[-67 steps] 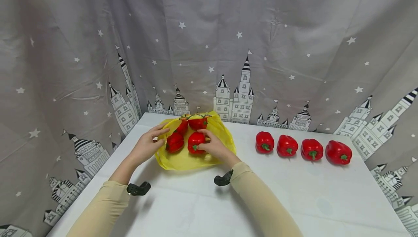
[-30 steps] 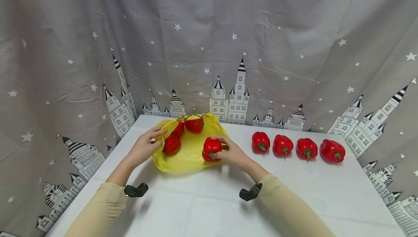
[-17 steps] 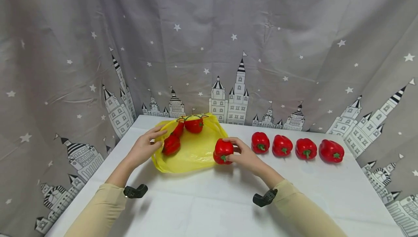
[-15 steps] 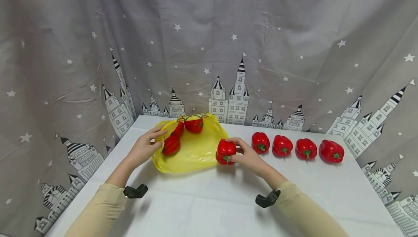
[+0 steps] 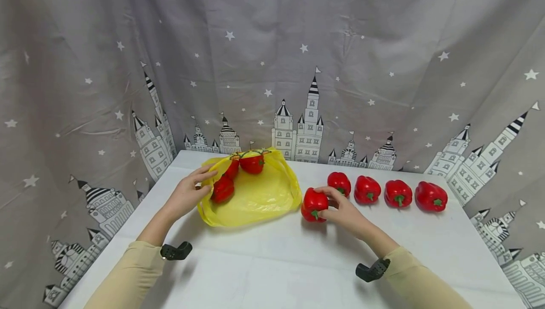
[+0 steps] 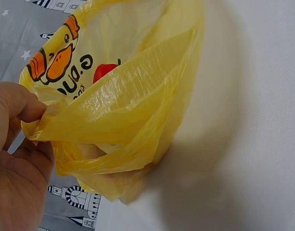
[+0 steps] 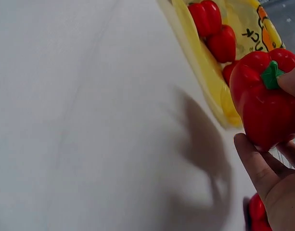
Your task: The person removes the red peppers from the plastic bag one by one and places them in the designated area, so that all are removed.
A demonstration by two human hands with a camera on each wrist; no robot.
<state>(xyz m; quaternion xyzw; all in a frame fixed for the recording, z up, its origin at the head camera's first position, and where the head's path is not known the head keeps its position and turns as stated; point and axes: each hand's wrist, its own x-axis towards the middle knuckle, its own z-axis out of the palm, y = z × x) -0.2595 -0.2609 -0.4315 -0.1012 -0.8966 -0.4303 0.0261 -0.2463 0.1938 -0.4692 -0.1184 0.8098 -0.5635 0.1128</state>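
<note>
My right hand grips a red bell pepper with a green stem, just right of the yellow plastic bag. In the right wrist view the thumb lies by the stem of that pepper, with fingers beneath; a shadow falls on the cloth below. My left hand pinches the bag's left rim; in the left wrist view thumb and fingers hold the thin yellow plastic, printed with a duck face. Inside the opened bag lie red peppers: one at the front left, others behind it, partly covered.
Several red bell peppers stand in a row on the right side, from the nearest one to the farthest right. They rest on a white-covered table. A grey curtain with castles and stars hangs behind and at the sides.
My right hand has carried one bell pepper out of the bag, rightward toward the row. My left hand has stayed at the bag's left rim.
</note>
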